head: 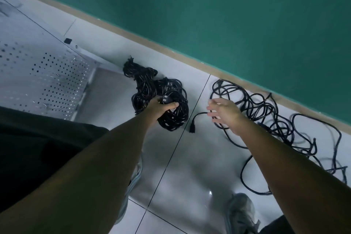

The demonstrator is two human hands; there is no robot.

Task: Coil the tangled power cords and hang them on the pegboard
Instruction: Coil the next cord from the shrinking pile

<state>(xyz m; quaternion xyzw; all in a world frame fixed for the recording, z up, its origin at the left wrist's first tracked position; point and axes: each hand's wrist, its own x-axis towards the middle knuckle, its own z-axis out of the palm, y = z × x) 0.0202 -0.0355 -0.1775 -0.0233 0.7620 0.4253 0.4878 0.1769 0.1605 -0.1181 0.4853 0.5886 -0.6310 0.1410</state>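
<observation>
A bundle of coiled black power cords [174, 118] lies on the white tiled floor, with more coils [140, 74] behind it. My left hand [161, 109] is closed around the top of that bundle, near two plug ends. To the right, a loose tangle of black cord [266, 112] spreads along the wall. My right hand [224, 114] hovers over the tangle's left side with fingers spread, holding nothing. A black plug end [192, 129] lies just left of that hand. The white pegboard [47, 78] stands at the left.
A green wall [228, 15] with a tan baseboard [152, 42] runs diagonally behind the cords. My grey shoe [243, 213] is at the bottom right, and my dark clothing [38, 148] fills the lower left.
</observation>
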